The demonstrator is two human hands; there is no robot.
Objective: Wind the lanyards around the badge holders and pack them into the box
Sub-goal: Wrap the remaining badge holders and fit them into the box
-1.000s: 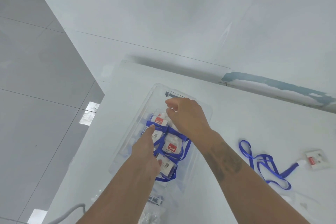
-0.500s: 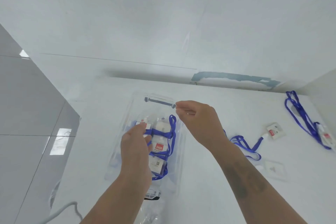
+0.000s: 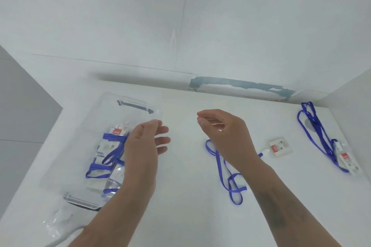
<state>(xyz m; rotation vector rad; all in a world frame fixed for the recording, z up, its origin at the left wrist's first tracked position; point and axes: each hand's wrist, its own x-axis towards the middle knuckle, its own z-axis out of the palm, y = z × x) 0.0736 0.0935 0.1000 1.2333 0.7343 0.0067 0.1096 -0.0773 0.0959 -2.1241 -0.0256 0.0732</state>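
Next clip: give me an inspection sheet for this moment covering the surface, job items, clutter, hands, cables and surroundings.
Surface: white table, set against a wall.
Job's things: clear box at left, holding wound badge holders with blue lanyards. Unwound lanyard with its badge holder lies right of centre; another lanyard set lies far right.
Clutter: crumpled clear plastic bag at the near left edge.
Hands: left hand open above the box's right side; right hand loosely curled, holding nothing, above the unwound lanyard.
Cables: a grey cable at the bottom left.
Surroundings: white wall with a chipped blue-grey patch; grey tiled floor at left.
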